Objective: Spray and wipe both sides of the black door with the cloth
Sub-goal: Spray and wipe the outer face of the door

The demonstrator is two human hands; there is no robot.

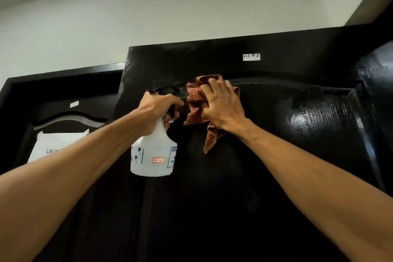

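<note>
Head view. Door [244, 176]: black, glossy, rigid; filling the frame ahead, upper panel gleaming wet. Cloth [196, 100]: red check, soft, light, bunching; right hand [223, 108] is pressing it against the door's top moulding, fingers curling over its folds. Bottle [154, 155]: translucent plastic, probably light; left hand [158, 110] is clamping its neck, best held there, beside the cloth.
</note>
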